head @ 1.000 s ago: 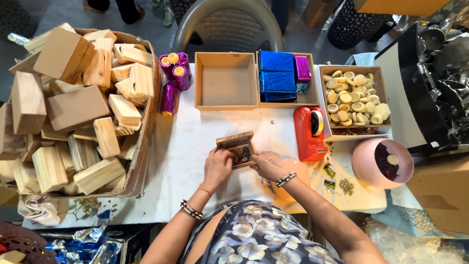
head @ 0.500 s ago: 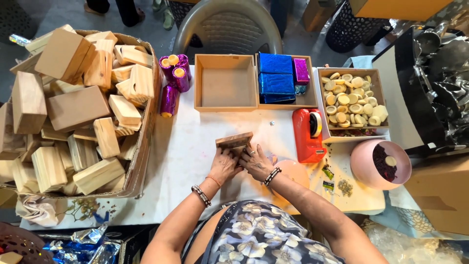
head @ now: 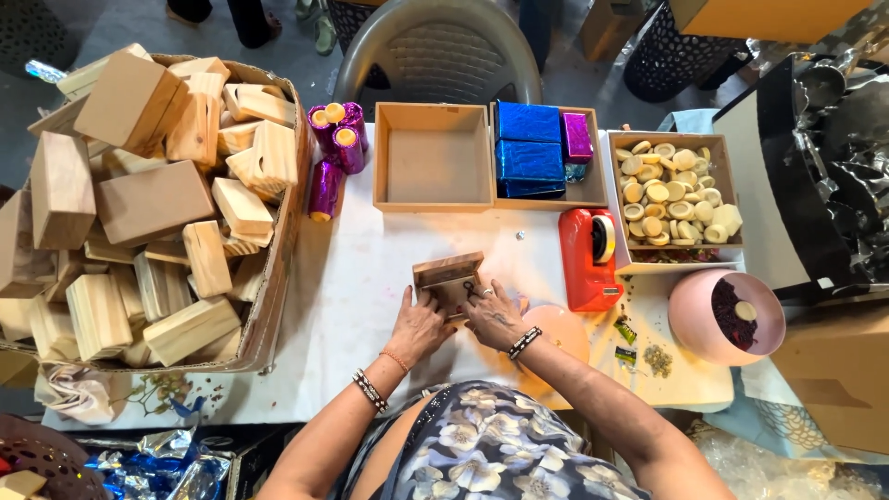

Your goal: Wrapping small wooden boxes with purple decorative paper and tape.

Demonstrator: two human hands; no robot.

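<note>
Between both hands' fingers sits wooden box.

my hands: 2 | purple foil rolls: 4 | blue foil-wrapped blocks: 3 | red tape dispenser: 1 | pink bowl: 1 | empty wooden tray: 1

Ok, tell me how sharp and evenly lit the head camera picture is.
Head view: even, soft light with faint shadows; hands, left and right, and small wooden box sharp; glare on blue foil blocks; table edges bow slightly from the wide lens.
</note>
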